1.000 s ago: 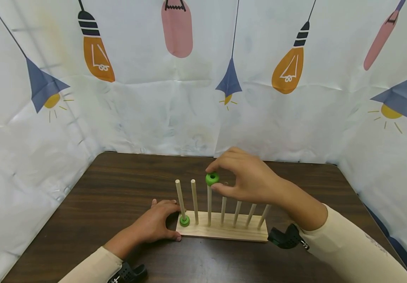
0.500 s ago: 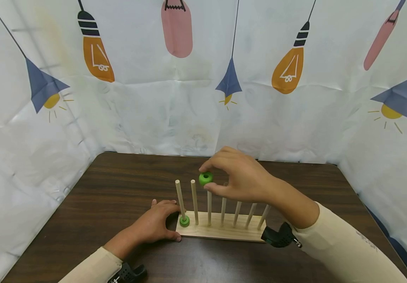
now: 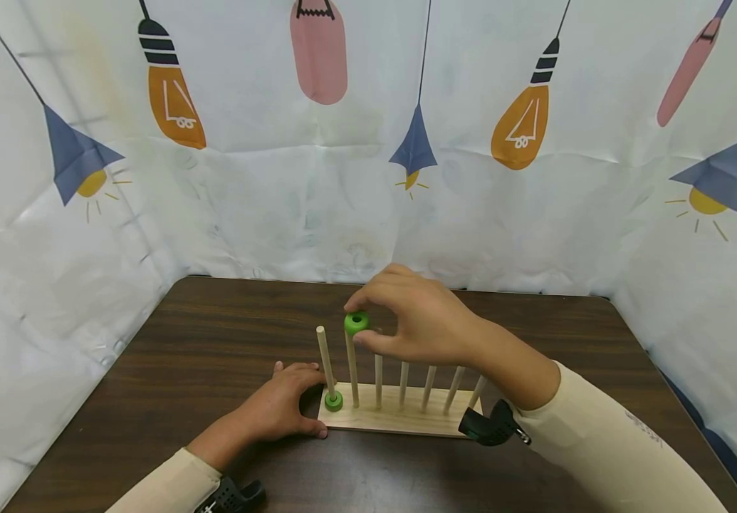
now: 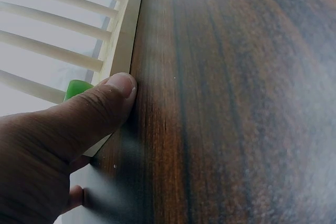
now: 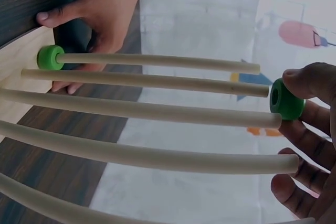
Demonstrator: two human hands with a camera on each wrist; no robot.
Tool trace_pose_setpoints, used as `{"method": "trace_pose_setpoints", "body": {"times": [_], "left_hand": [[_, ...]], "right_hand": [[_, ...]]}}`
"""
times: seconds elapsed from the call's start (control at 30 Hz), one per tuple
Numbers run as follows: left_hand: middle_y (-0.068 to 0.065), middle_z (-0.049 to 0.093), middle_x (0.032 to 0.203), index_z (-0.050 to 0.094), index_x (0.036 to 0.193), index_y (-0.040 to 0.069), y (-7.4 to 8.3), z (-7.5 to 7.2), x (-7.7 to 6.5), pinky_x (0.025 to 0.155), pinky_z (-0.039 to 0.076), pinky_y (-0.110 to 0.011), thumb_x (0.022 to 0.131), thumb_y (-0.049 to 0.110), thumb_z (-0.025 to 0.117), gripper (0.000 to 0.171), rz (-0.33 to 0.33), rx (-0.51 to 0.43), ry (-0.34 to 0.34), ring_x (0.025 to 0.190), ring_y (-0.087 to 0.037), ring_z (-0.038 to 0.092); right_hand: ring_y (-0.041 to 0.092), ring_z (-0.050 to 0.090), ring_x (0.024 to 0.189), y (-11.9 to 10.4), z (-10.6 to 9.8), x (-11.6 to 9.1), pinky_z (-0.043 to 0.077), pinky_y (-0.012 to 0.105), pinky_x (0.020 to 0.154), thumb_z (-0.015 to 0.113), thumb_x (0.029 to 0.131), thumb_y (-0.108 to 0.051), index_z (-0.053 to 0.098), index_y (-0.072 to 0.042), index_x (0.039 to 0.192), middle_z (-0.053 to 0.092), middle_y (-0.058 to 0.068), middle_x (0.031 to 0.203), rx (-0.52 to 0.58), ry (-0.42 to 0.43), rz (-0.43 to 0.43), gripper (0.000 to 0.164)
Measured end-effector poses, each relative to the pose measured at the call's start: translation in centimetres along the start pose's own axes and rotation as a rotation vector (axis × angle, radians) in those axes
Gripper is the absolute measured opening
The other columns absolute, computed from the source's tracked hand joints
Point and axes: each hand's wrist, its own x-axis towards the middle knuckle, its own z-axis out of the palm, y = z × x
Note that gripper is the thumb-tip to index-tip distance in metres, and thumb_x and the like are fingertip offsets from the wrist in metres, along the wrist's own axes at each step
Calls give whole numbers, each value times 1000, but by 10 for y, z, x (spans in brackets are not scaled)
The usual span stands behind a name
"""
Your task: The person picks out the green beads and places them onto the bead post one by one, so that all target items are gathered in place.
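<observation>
by the left hand (image 3: 281, 404), the wooden base (image 3: 374, 420) is being gripped at its end, thumb in front, fingers behind; with a looser grip, the base could be shifting. the lower green ring (image 3: 333, 401) is resting around the first peg (image 3: 326, 360). just off the tip of the second peg (image 3: 352, 374), the upper green ring (image 3: 357, 323) is being pinched by thumb and forefinger of the right hand (image 3: 416, 317), other fingers loosely bent. exact alignment cannot be judged; a tilted hole could be causing a snag, a slipping pinch a drop.
</observation>
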Motion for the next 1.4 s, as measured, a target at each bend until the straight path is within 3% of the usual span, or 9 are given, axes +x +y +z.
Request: {"method": "trace_pose_setpoints", "body": {"times": [0.87,1.4], "left_hand": [[-5,63,138,68,131,18,-1,0,0,103,15,-85,69,39,95,70,-3,-9,-6,139,-39,45],[-4,63,139,68,130,19,-1,0,0,103,14,-84,69,41,95,70,-3,-8,-7,140,-40,44]], "right_hand": [[7,55,109,-9,9,22,50,27,85,78,92,-29,73,-20,116,68,-14,109,22,-14,-43,26],[8,55,111,-12,18,33,50,27,82,78,92,-29,72,-22,115,68,-14,112,33,-43,-16,25]]}}
